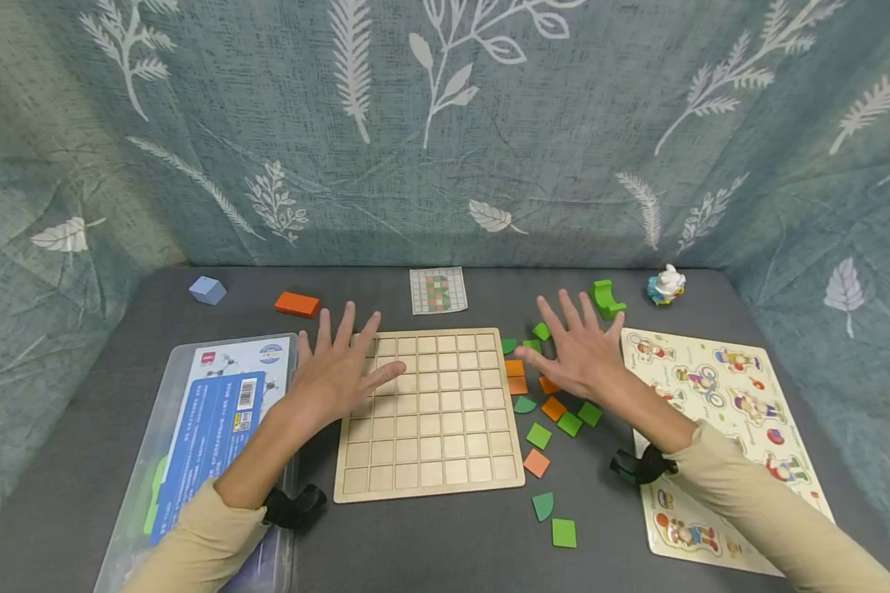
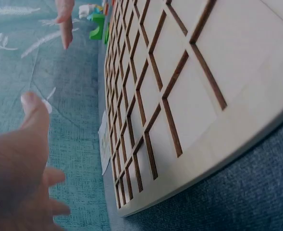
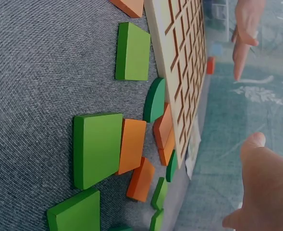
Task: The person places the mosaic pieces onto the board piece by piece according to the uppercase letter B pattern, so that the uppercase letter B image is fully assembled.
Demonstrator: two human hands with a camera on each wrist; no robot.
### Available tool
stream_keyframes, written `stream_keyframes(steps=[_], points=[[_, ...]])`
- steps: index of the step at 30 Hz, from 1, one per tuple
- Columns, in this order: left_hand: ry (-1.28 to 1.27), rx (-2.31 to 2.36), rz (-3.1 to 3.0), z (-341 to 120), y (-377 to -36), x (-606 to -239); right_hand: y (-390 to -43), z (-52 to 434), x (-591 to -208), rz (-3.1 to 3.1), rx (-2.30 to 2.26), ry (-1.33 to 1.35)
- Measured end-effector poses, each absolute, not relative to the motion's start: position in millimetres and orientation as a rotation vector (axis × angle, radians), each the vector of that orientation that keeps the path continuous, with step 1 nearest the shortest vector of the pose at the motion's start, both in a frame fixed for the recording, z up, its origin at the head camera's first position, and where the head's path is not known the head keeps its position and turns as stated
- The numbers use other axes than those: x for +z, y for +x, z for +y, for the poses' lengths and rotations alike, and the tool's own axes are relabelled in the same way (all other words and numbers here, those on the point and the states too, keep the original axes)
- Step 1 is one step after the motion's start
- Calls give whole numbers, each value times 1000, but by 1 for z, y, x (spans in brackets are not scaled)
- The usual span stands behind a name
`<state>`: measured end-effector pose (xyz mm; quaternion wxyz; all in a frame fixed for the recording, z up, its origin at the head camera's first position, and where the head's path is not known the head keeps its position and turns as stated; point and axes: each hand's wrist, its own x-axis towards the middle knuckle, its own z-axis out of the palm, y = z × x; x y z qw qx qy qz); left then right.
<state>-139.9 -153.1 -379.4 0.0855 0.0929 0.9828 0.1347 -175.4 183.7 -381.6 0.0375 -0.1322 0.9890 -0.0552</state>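
Note:
My left hand (image 1: 334, 375) is spread with straight fingers above the left edge of a wooden grid board (image 1: 430, 486). It holds nothing. Over the loose tiles to the board's right, my right hand (image 1: 582, 354) is likewise spread and holds nothing. Those tiles include square green ones (image 1: 564, 533), orange ones (image 1: 536, 463) and dark green quarter-round ones (image 1: 543, 506). In the right wrist view a green tile (image 3: 100, 149) lies close to an orange tile (image 3: 131, 146). The board's square cells hold no tiles. Behind it lies a small printed pattern card (image 1: 438, 291).
A clear plastic case (image 1: 170, 387) with a blue label stands at left. A picture puzzle board (image 1: 700, 338) lies at right. Along the back are a light blue block (image 1: 208, 290), an orange block (image 1: 297, 304), a green curved block (image 1: 606, 300) and a small figurine (image 1: 666, 285).

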Motion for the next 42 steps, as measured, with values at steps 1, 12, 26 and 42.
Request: stream_keyframes(steps=[1, 12, 26, 42], points=[[313, 437, 2916, -153, -140, -380, -175, 183, -382, 3033, -168, -405], [556, 879, 2629, -169, -144, -380, -171, 185, -391, 2942, -503, -678], [756, 933, 2566, -181, -145, -387, -173, 184, -410, 2797, -864, -1152], [740, 890, 2600, -181, -148, -396, -179, 188, -427, 2779, -871, -1206]])
